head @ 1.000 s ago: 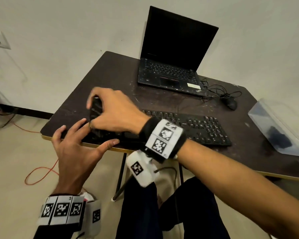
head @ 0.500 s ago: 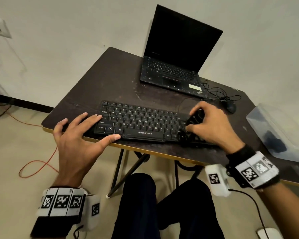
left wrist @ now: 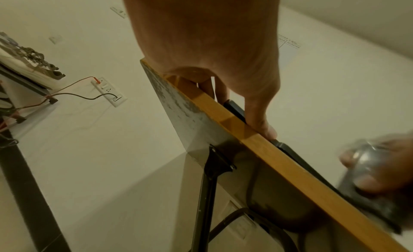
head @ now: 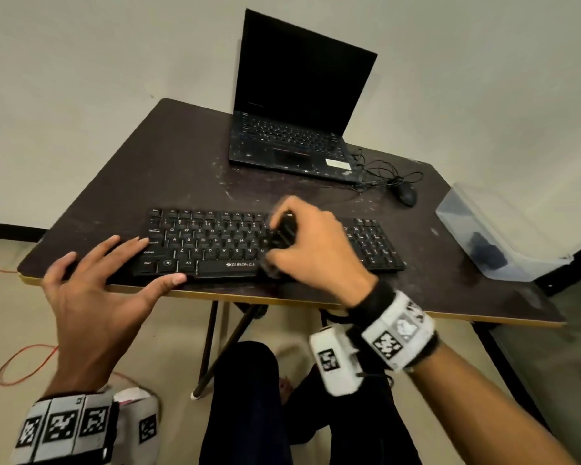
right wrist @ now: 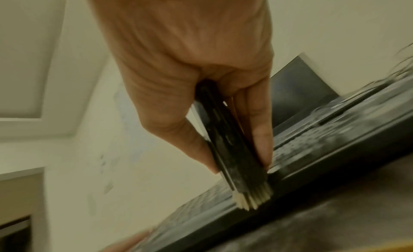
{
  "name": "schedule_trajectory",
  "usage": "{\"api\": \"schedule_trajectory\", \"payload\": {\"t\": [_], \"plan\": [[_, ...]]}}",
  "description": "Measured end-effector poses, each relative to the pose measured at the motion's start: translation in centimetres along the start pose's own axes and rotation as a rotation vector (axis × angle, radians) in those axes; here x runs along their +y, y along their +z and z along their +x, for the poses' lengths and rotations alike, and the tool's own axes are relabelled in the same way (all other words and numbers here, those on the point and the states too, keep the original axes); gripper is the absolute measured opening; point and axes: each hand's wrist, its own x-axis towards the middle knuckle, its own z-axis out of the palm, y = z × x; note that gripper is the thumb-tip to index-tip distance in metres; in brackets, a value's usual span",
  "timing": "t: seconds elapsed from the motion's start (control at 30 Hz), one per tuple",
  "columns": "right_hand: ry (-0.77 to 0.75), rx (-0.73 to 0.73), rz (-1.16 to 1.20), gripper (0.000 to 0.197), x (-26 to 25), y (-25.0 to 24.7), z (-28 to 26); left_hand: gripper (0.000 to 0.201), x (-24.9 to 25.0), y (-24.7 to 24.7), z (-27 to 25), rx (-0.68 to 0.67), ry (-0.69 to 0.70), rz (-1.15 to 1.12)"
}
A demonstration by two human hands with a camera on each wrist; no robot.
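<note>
I am brushing the keyboard point(head: 215, 243) at the surface's point(head: 182, 169) front edge. My right hand point(head: 319, 253) is pinching the brush point(right wrist: 232, 150) with its bristles on the middle keys, and my left hand point(head: 94, 297) is bracing the left end, fingers point(head: 128, 245) spread straight. Next, I judge, a light stroke along the rows is being called for.

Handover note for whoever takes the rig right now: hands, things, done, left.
Right hand pinches brush, bristles down on keyboard, mid-right of the letter keys.
Left hand rests on the keyboard's left end, fingers spread.
Keyboard lies at the front edge of the table.
Done: brush in hand and on the keys; swept area cannot be told.
Left: sweep the rest, put brush down.
</note>
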Motion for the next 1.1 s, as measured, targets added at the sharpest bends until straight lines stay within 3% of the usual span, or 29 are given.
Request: {"api": "schedule_trajectory", "payload": {"t": [0.17,0.33,0.47,0.63,0.87,1.1], "plan": [[0.374,0.191,-0.094,0.037,12.5,-7.9,-1.2,0.076,-0.6,0.2,0.2,-0.050,-0.077,0.000],[0.462,0.234,-0.179,0.035,17.6,-10.8,-0.6,0.082,-1.3,0.0,0.3,-0.097,-0.120,0.028],[0.396,0.222,-0.211,0.034,16.5,-9.2,1.2,0.090,-3.3,0.5,0.2,-0.177,-0.094,0.040],[0.220,0.108,-0.105,0.036,13.0,-6.6,3.3,0.091,-3.1,0.8,0.1,-0.120,-0.155,-0.053],[0.413,0.211,-0.217,0.030,14.9,-10.0,6.1,0.089,-3.0,0.8,0.0,-0.122,-0.155,-0.057],[0.178,0.007,-0.077,0.037,9.7,-5.3,8.2,0.090,-3.5,1.1,0.1,-0.123,-0.116,-0.119]]}}
